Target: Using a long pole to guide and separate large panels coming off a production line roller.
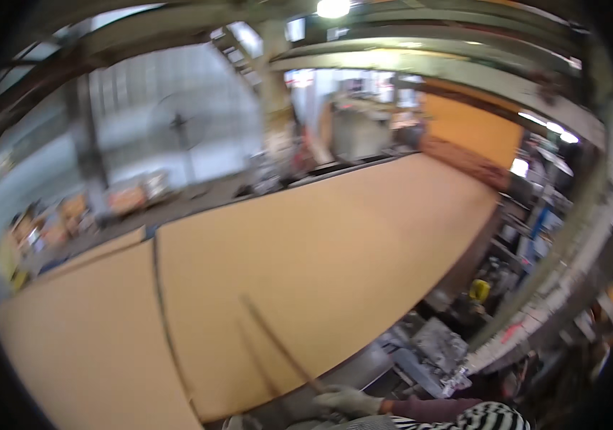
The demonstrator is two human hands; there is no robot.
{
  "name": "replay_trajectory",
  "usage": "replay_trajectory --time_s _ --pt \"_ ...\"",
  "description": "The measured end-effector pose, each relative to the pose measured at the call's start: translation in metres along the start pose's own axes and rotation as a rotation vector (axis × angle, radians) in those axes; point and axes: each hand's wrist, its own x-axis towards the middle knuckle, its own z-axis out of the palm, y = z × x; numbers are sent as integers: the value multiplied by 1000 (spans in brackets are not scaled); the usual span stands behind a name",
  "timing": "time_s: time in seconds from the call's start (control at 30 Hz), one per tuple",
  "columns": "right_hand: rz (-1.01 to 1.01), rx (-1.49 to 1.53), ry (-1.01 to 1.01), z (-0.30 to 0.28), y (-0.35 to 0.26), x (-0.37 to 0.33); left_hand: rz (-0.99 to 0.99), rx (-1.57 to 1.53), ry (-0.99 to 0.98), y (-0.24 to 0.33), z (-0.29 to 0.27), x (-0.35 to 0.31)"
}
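If the pale-gloved right hand [349, 401], clamped around a thin brown stick [278, 340], slackens, the stick could scrape the broad tan sheet [306, 258].

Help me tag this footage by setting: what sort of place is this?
Probably a factory or workshop, going by the large tan sheet, the heavy pale beam overhead and the metal machinery at the right.

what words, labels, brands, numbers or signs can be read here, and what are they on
None can be read.
Red mark on the pale beam: too blurred to tell whether it is writing.
Tan sheet and the rod in the gloved right hand: no lettering visible.
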Motion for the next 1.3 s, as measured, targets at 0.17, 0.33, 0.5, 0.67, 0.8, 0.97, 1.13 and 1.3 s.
replay_trajectory --time_s 0.17,0.33,0.5,0.67,0.8,0.97,1.13,1.3 --pt "-554 -364 -143 -24 29 38 6 213 -7 64 52 -57" --pt "-1095 -762 -131 -37 45 57 220 952 -255 126 52 -106" --pt "-76 -68 -28 -7 7 12 524 1540 -452 161 35 -145" --pt "-27 113 -111 0 -7 -16 289 1053 -223 149 38 -128" --pt "-32 69 -28 -6 -4 -23 99 266 17 117 58 -91" --pt "-10 76 27 -4 -1 -41 225 255 -47 57 79 -28" --pt "-49 25 22 11 -8 -45 444 826 -106 2 36 53" --pt "-43 22 56 -8 -10 -22 162 -261 54 111 61 -53"
